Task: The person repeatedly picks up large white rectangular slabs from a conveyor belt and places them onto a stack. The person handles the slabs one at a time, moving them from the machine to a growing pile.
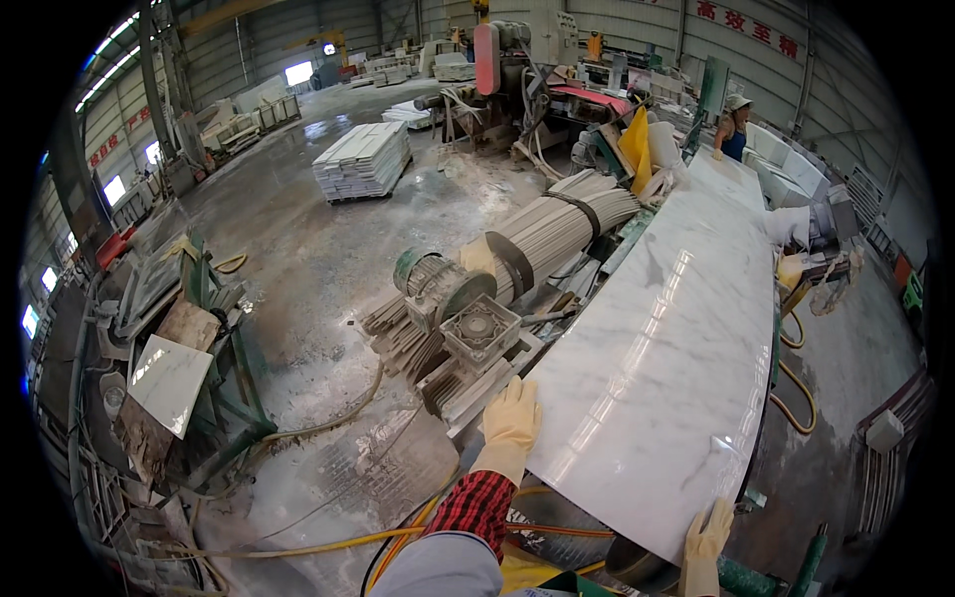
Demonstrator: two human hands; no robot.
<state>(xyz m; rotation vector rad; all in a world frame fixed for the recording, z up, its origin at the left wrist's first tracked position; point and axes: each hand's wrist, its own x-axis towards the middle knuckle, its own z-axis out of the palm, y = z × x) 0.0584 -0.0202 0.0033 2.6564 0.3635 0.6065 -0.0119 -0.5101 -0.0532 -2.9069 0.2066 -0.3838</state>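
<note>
A long slab of polished white marble with grey veins (pixel 657 328) stretches away from me, bright light streaks reflected along its top. My left hand (pixel 511 418), in a cream rubber glove, touches the slab's left edge by the near corner, its fingers stretched forward. At the near right corner, my right hand (pixel 707 537) wears a matching glove and rests against the edge with fingers extended. Neither palm shows. Left of the slab lies a dusty motor with a gearbox (pixel 448 294), beside a thick strapped bundle of thin strips (pixel 562 224).
A person in a hat (pixel 734 129) stands by the slab's far end. Stacked white slabs (pixel 363 159) sit on the floor. A green stand (pixel 244 398) with stone offcuts is at left. Yellow hoses (pixel 358 542) cross the floor near me; another hose (pixel 796 398) loops at right.
</note>
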